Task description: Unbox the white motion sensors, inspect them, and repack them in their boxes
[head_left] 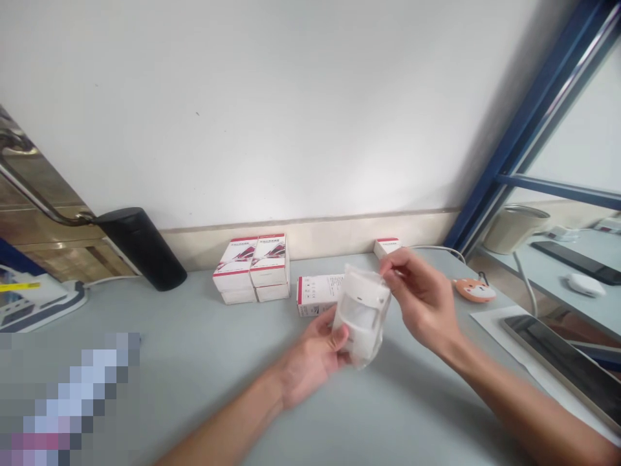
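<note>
You held a white motion sensor in a clear bag, in front and to the right of the lying carton. Your left hand gripped its lower side, thumb across the front; your right hand pinched the bag's upper corner. It looked light and stiff-shelled, the wrinkled film likely slippery, so its rigid edges seemed the safest hold. Left of the carton, glossy cardboard boxes stood stacked.

Bagged device is held by left hand, bag pinched by right hand; boxes stacked near table's back edge.
</note>
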`<state>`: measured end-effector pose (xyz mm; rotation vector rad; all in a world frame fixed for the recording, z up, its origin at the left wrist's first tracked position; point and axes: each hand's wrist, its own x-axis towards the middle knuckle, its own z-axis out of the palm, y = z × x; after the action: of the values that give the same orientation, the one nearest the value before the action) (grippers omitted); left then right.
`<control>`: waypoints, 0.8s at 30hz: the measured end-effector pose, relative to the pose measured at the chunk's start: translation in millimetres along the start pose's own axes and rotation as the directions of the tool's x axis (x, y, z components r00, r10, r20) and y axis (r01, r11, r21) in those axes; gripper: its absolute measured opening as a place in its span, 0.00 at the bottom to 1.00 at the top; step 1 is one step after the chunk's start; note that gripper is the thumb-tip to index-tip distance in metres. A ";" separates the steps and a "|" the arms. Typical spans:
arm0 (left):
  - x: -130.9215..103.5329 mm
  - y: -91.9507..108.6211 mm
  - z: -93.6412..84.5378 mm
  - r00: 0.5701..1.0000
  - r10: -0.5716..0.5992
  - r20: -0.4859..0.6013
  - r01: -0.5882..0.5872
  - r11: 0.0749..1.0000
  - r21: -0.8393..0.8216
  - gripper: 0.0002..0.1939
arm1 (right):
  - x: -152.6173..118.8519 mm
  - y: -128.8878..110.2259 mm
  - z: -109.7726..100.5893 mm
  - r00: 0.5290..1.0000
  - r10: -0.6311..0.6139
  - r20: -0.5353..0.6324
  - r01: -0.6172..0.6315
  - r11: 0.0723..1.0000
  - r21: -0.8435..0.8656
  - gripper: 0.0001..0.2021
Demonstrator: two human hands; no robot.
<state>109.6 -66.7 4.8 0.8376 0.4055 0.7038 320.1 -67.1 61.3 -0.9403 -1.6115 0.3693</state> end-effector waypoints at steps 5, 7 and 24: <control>-2.9 -2.4 2.4 0.994 0.052 -0.099 -0.056 0.998 -0.041 0.19 | 4.6 3.7 2.2 0.967 0.168 0.193 -0.166 0.986 -0.023 0.13; -2.6 -2.5 3.6 0.990 0.060 -0.125 -0.065 0.997 -0.041 0.18 | 6.1 7.1 2.8 0.953 0.191 0.234 -0.192 0.981 -0.016 0.12; -5.7 9.0 4.3 0.988 -0.152 -0.012 0.153 0.982 0.109 0.27 | 20.8 25.2 -8.1 0.932 0.353 -0.088 -0.336 0.928 0.164 0.17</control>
<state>104.5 -68.8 14.9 0.8983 0.5096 0.5448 337.0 -38.0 60.3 -1.1124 -1.2921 0.6557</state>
